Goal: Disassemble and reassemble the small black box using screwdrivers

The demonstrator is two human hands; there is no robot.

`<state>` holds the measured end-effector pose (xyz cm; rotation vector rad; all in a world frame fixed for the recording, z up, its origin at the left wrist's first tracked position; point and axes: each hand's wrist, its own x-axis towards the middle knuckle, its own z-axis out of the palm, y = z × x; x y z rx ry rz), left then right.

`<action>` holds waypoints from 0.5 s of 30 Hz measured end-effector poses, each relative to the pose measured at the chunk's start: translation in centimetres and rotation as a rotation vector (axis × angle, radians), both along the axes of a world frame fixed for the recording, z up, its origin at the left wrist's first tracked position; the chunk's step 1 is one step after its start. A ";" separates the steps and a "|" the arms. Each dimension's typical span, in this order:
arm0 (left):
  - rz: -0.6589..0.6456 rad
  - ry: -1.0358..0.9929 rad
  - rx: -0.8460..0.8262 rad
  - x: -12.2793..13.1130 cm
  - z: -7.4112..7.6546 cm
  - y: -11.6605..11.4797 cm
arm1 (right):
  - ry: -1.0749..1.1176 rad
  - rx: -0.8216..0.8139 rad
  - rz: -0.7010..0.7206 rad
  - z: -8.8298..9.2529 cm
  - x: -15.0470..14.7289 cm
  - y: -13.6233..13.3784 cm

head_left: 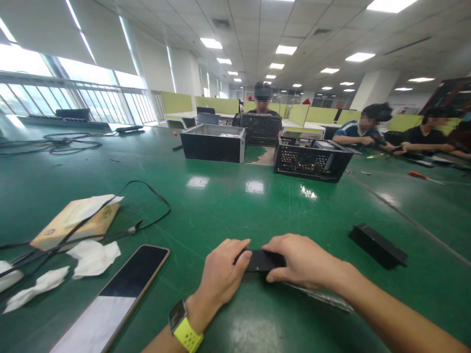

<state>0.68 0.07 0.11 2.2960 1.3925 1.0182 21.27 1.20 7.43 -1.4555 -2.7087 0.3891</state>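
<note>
Green table (257,215), ceiling lights (285,49), left windows (91,100)

table top (228,206): green, glossy, light-reflecting | small black part (262,261): matt plastic look | phone (121,289), lower left: glossy glass face | tissues (93,257): crumpled white paper | open cases (213,142), upper centre: black painted metal
</note>
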 end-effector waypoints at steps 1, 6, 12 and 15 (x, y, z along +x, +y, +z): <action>-0.004 -0.007 0.002 0.0 -0.1 0.0 | -0.015 0.000 0.003 0.3 0.0 0.2; 0.022 -0.052 -0.029 -0.2 -0.6 0.1 | -0.048 -0.016 0.016 1.2 -0.1 0.6; 0.031 -0.124 -0.015 -0.4 -0.5 0.5 | -0.077 -0.006 -0.039 0.9 0.6 -0.7; 0.046 -0.115 -0.007 -0.4 -0.3 0.4 | -0.094 0.001 -0.058 0.6 0.3 -0.8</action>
